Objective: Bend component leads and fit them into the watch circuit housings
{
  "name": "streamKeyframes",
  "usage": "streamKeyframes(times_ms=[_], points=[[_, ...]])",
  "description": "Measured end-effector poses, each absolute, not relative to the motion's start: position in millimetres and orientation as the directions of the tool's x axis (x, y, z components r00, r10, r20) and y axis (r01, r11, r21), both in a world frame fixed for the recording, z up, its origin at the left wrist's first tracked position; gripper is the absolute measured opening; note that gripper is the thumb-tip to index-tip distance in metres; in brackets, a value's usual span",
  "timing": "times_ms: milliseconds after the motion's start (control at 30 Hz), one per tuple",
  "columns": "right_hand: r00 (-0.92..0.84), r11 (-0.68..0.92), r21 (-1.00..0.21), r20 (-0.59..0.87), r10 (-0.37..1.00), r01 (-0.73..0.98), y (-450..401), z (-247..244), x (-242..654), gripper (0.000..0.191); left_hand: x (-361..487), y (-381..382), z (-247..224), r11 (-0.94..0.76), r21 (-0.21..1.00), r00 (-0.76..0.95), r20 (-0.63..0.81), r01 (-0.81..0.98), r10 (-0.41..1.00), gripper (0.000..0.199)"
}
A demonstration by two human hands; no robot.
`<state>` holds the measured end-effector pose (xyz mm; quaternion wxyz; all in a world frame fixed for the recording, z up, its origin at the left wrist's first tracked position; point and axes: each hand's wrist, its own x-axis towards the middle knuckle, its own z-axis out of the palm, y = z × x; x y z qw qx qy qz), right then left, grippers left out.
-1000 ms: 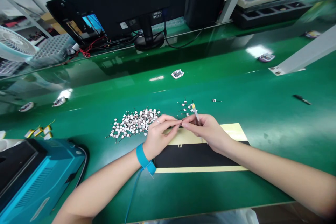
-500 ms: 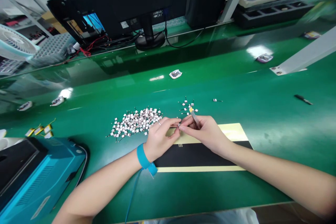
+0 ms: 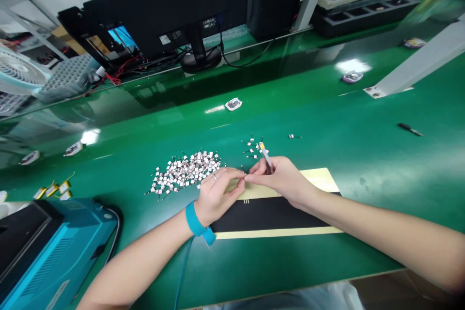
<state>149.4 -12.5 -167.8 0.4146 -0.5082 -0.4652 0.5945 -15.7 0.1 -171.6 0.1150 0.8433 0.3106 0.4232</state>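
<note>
My left hand (image 3: 220,192), with a blue strap (image 3: 195,219) on its wrist, pinches something tiny that its fingertips mostly hide. The fingertips of my right hand (image 3: 281,178) meet it there, while metal tweezers (image 3: 266,156) rest in that same right hand, pointing up and away. Both hands are over a yellow sheet with a black band (image 3: 276,213). A pile of small white parts with dark leads (image 3: 189,169) lies just beyond my left hand. A smaller group of these parts (image 3: 249,144) lies past the tweezers, and a single one (image 3: 291,136) sits farther right.
A blue machine (image 3: 54,252) stands at the left, near several yellow-edged parts (image 3: 52,189). A monitor stand (image 3: 199,58) is at the back. On the green table (image 3: 276,266) lie a white-rimmed part (image 3: 233,104) and a black-handled tool (image 3: 410,129). A metal post (image 3: 417,63) rises at the right.
The view has shifted slightly. My fingertips have drawn closer together around the tiny item, which is now less visible. The tweezers remain in my right hand.
</note>
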Motion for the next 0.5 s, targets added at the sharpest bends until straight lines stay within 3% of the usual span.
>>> streamKeyframes(times_ms=[267, 500], points=[[-0.155, -0.179, -0.982, -0.186, 0.970, 0.057, -11, -162, 153, 0.027, -19, 2, -176, -0.671, 0.632, 0.382, 0.552, 0.387, 0.741, 0.018], [-0.205, -0.034, -0.978, -0.078, 0.976, 0.207, -14, -158, 154, 0.024, -17, 4, -172, -0.714, 0.580, 0.447, 0.558, 0.392, 0.699, 0.017]])
